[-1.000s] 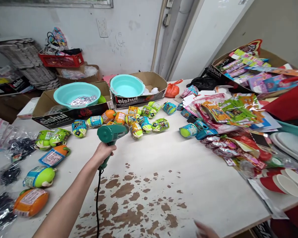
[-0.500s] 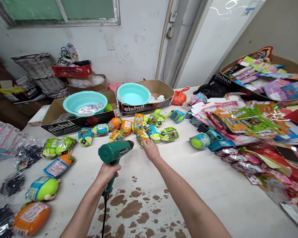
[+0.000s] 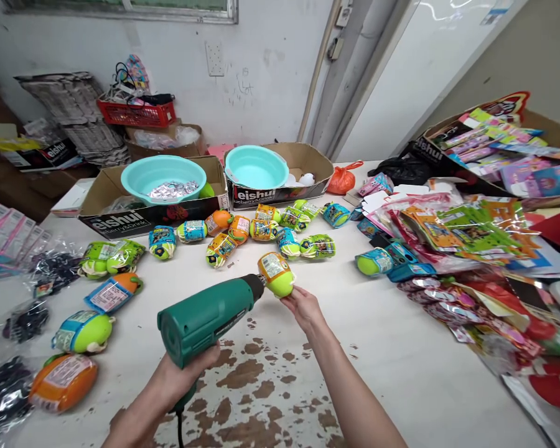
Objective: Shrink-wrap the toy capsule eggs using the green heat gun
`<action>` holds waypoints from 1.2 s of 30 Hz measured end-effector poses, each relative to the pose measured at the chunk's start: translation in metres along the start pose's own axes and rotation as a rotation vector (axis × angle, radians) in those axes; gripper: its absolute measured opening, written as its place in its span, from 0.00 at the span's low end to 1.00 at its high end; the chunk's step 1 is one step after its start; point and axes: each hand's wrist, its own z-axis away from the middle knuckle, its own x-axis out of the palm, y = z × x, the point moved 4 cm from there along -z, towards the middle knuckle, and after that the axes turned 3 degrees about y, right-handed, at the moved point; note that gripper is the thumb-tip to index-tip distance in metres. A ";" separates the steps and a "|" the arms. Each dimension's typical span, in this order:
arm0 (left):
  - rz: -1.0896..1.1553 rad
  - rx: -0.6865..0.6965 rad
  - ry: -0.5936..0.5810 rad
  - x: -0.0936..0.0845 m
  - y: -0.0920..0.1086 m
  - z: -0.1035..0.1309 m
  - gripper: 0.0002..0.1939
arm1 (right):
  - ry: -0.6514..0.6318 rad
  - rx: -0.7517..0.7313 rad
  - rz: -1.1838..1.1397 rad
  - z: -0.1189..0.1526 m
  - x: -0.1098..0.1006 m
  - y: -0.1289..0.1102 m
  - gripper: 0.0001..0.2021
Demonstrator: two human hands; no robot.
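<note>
My left hand (image 3: 186, 371) is closed round the handle of a green heat gun (image 3: 210, 317), its nozzle aimed right. Close to that nozzle, my right hand (image 3: 305, 306) holds up a lime-green egg-shaped toy (image 3: 276, 274) with an orange printed wrapper, gripping its lower end with the fingertips. Behind it, several similar wrapped eggs lie in a loose cluster, among them an orange-wrapped one (image 3: 221, 250) and a green one (image 3: 318, 246).
Two turquoise basins (image 3: 163, 179) rest in cardboard boxes (image 3: 154, 221) at the back. More wrapped eggs (image 3: 64, 382) line the left side. Toy packets (image 3: 452, 227) are heaped on the right. A black cord (image 3: 180, 429) trails from the heat gun across the stained tabletop.
My right hand has lifted the orange-wrapped egg out of the cluster and brought it nearer, turning it. The heat gun has come closer to me, its nozzle now beside the egg.
</note>
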 end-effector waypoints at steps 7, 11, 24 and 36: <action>0.004 -0.007 -0.086 -0.006 -0.010 0.028 0.17 | -0.103 0.257 -0.228 0.038 -0.005 0.014 0.03; 0.026 0.010 -0.130 -0.005 0.001 0.042 0.18 | -0.132 0.264 -0.211 0.046 -0.014 0.019 0.03; 0.111 -0.048 -0.290 -0.011 0.011 0.068 0.03 | -0.153 -0.011 -0.060 0.064 -0.044 0.004 0.11; 0.209 -0.162 -0.289 -0.016 0.012 0.065 0.05 | -0.049 -0.358 0.297 0.065 -0.062 -0.020 0.22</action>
